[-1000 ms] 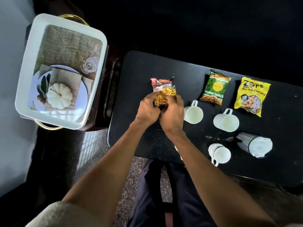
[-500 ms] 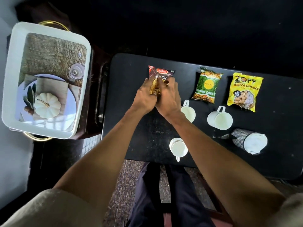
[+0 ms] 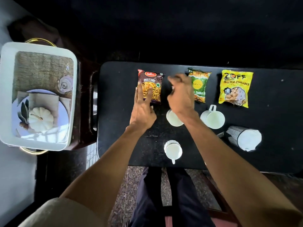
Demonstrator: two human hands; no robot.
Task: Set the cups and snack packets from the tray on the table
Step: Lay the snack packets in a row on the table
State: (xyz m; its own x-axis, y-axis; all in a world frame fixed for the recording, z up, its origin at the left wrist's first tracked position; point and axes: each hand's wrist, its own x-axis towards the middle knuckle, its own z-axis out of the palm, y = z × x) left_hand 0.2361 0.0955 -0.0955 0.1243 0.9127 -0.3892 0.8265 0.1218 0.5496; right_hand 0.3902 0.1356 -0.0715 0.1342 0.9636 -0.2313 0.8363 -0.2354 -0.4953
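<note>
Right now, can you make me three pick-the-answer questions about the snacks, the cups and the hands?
1. Where does the yellow soya chunks packet lie?
A. right end of the packet row
B. left end
C. inside the white tray

2. How many white cups with handles stand on the black table?
A. one
B. three
C. five

3. What is the left hand doing?
A. gripping a cup
B. fingers spread flat on the brown Mixture packet
C. resting in the lap

Answers:
1. A, it lies right of the green packet.
2. B, cups at.
3. B, its fingers lie open on the packet; the right hand holds nothing.
</note>
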